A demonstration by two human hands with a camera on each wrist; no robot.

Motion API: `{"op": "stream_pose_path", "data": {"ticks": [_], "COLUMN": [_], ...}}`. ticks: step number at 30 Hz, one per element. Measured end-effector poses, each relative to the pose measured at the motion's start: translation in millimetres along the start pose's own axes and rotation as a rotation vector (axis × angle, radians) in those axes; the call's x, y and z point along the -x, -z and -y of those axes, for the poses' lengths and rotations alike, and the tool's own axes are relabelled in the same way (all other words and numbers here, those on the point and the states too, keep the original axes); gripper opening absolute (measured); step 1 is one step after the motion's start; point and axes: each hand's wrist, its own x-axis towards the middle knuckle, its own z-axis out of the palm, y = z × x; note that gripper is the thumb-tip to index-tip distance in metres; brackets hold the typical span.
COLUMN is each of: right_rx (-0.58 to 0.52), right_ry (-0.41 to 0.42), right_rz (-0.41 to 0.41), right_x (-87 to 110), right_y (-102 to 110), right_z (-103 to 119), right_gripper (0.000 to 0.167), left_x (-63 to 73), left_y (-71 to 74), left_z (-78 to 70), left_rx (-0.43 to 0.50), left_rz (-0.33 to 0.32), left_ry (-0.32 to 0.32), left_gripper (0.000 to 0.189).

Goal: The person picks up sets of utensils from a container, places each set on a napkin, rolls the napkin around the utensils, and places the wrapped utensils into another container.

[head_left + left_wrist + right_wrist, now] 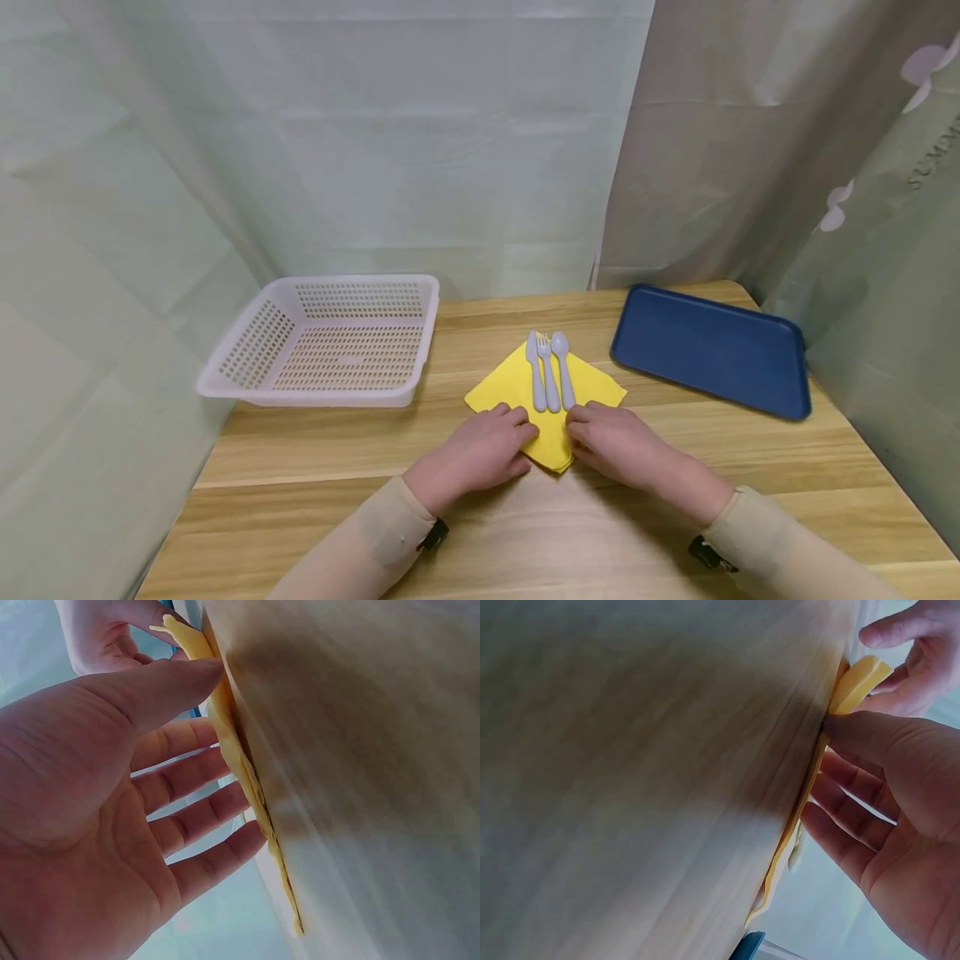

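Note:
A folded yellow cloth napkin [551, 437] lies on the table, one corner toward me. On it lie a pale grey plastic knife [536, 371], fork [550, 375] and spoon [563, 371], side by side with handles toward me. My left hand [487, 446] touches the napkin's near left edge. In the left wrist view its loosely spread fingers [202, 825] meet the cloth, thumb apart from them. My right hand [618, 442] touches the near right edge. The right wrist view has its thumb at the cloth and the near corner slightly raised.
A white perforated plastic basket [420, 350] stands at the back left of the wooden table [315, 517]. At the back right lies a dark blue tray [712, 354]. Pale curtains [412, 142] hang behind and along both sides.

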Motion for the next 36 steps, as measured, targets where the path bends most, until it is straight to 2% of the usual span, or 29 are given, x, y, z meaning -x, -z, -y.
{"op": "stream_pose_path", "data": {"ticks": [10,16,22,27,31,34,36], "right_rx": [-0.127,-0.167,-0.19,-0.21,-0.233,-0.251,-0.261], "right_ry": [-0.017,-0.04,-0.054,-0.074,-0.119,-0.167,-0.193], "right_rz": [-0.01,-0.023,-0.054,-0.073,-0.068,-0.059,-0.051], "right_x": [0.2,-1.4,-4.9,-5.9,-4.9,-3.6,-2.5], "right_y": [-1.0,2.6,8.2,10.5,11.9,13.8,15.0], "right_z": [-10.1,-12.3,-13.1,-14.7,-15.4,-15.3,-15.4], "right_gripper": [0.02,0.021,0.023,0.024,0.019,0.009,0.014], "left_x": [-4.8,-7.6,-10.9,-13.0,-15.9,-19.2,-21.4], "left_y": [2.5,3.1,0.0,-2.2,-2.6,-0.5,1.4], "left_z": [-0.5,-2.8,-4.8,-6.0,-5.8,-4.5,-3.1], "left_rx": [0.06,0.055,0.008,-0.028,-0.03,-0.017,-0.003], "left_rz": [0.02,0.021,-0.008,-0.064,-0.09,-0.101,-0.109], "left_ry": [0.031,0.045,0.048,0.051,0.062,0.077,0.089], "left_gripper": [0.041,0.041,0.038,0.023,0.015,0.014,0.014]}}
